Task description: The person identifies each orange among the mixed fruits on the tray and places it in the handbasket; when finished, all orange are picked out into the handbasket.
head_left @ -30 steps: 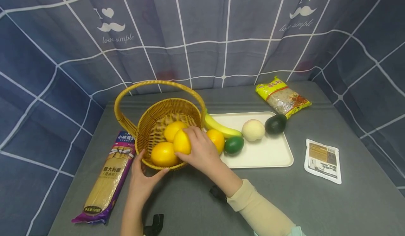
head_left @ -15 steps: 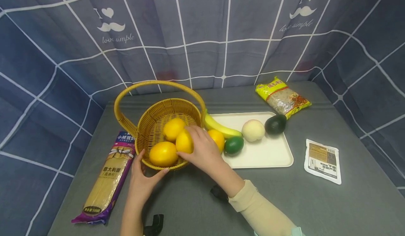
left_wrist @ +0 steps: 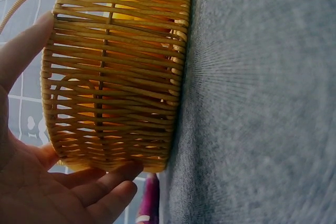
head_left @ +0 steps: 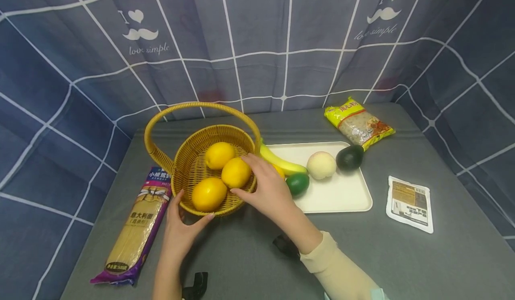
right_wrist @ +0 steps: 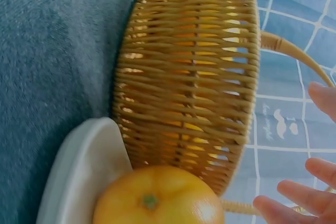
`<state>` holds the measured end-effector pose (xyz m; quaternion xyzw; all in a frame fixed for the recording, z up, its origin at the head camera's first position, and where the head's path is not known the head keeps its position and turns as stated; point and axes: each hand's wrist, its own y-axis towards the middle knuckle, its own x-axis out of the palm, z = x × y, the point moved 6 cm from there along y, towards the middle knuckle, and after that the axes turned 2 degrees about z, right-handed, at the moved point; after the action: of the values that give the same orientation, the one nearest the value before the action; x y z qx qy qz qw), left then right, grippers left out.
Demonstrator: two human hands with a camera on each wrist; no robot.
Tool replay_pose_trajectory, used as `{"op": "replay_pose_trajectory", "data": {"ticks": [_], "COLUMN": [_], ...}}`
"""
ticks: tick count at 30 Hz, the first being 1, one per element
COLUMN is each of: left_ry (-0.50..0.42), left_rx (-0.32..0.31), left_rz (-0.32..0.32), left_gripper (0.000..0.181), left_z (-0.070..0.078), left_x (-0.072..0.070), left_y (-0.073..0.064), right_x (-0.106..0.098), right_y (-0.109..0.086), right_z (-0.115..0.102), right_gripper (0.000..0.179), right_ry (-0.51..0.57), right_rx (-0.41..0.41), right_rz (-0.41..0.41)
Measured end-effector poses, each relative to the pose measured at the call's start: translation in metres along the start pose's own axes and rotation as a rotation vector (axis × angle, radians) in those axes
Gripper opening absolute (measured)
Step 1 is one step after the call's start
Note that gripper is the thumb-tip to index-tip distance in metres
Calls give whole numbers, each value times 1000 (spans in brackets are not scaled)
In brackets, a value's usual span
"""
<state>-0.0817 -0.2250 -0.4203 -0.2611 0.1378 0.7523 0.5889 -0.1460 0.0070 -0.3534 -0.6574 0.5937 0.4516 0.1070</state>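
A yellow wicker basket with a tall handle stands on the grey cloth, three lemons lying inside. One lemon is toward the back, another lemon at the front. My left hand grips the basket's near left side; in the left wrist view its thumb is at the rim and its fingers lie along the wicker wall. Over the right rim, my right hand has its fingertips close to the third lemon. The right wrist view shows those fingers spread, with nothing between them.
Right of the basket, a white tray holds a banana, an orange, a green fruit, a pale peach and an avocado. Pasta, a yellow food bag and a white packet lie around.
My right hand has let go of its lemon, which now lies among the others in the basket, and has drawn slightly right. The left hand has stayed on the basket.
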Motion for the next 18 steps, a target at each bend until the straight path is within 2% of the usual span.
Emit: {"op": "replay_pose_trajectory", "data": {"ticks": [6, 12, 18], "left_ry": [-9, -23, -17], "left_rx": [-4, -2, 9], "left_rz": [-1, 0, 4], "left_gripper": [106, 107, 105], "left_z": [-1, 0, 1], "left_x": [1, 0, 0], "left_y": [-1, -1, 1], "right_x": [-17, -32, -35], "right_y": [-6, -9, -20], "right_z": [11, 29, 49], "right_gripper": [78, 79, 80], "right_ry": [44, 88, 134], "right_rx": [55, 151, 254], "right_rz": [57, 88, 74]}}
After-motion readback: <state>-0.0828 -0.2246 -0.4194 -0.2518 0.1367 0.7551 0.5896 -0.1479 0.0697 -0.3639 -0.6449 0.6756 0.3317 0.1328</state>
